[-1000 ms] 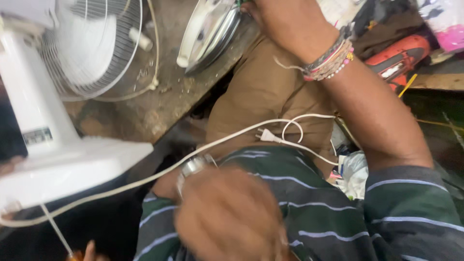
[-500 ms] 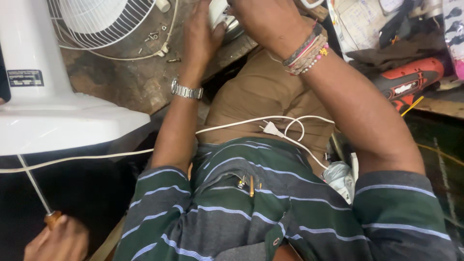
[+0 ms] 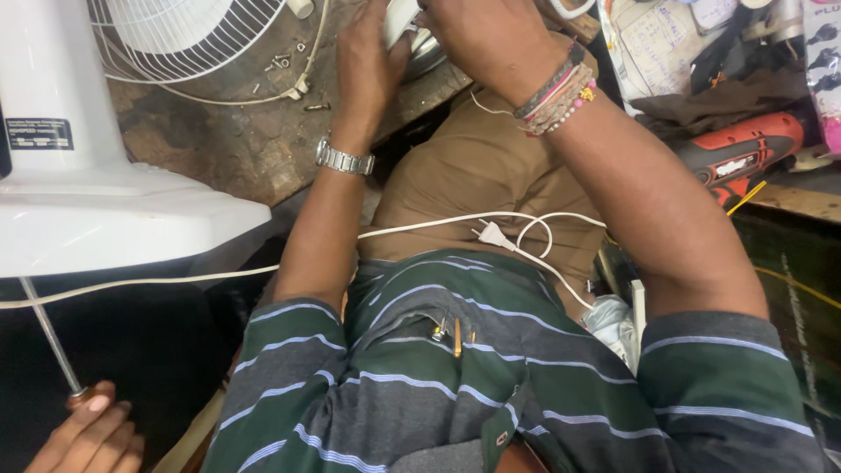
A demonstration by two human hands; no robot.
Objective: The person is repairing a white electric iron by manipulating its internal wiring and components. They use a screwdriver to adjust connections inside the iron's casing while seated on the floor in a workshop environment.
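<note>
My left hand [image 3: 368,61], a metal watch on its wrist, grips the side of a white and chrome appliance part [image 3: 405,31] at the top edge of the worn wooden bench [image 3: 236,149]. My right hand [image 3: 477,39], with beaded bracelets at the wrist, covers the same part from above and hides most of it. A white cord with a two-pin plug [image 3: 492,235] lies across my lap.
A white fan base [image 3: 105,206] and its wire grille [image 3: 184,35] stand at the left, with loose screws [image 3: 280,63] beside them. An orange power drill [image 3: 740,153] lies at the right. Another person's hand [image 3: 88,434] holds a screwdriver [image 3: 48,333] at the bottom left.
My left hand has come up from my lap to the white part beside my right hand. The other person's hand and screwdriver have come further into view.
</note>
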